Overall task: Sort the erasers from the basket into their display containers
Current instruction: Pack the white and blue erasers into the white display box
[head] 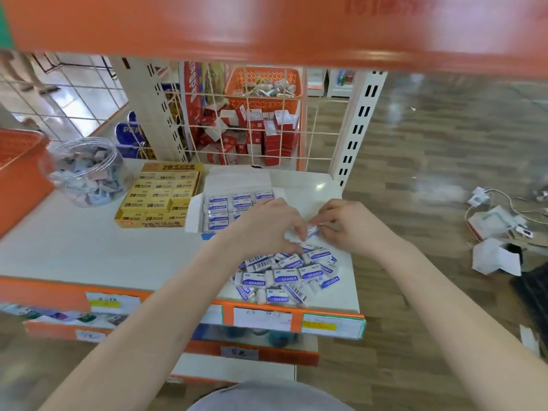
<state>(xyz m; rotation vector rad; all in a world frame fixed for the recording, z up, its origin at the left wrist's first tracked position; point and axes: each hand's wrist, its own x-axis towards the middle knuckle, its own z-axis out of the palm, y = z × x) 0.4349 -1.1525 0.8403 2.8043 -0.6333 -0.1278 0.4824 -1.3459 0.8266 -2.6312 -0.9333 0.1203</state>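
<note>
left hand (268, 225) + right hand (348, 225) | pinching eraser (312, 231) | over eraser pile (290, 274)

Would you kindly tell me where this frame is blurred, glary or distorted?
Head view: the orange upper shelf is smeared by motion blur, its print unreadable; the loose erasers read clearly; a small glare spot sits on the white shelf; the wide angle tilts the slotted post; the eraser between left hand and right hand looks soft.

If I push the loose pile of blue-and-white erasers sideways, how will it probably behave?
The pile would probably spread, not move as one, since the erasers lie loose and overlapping. They look small and blocky, so likely light and not apt to roll. It lies near the shelf's front edge, so some might fall off.
</note>
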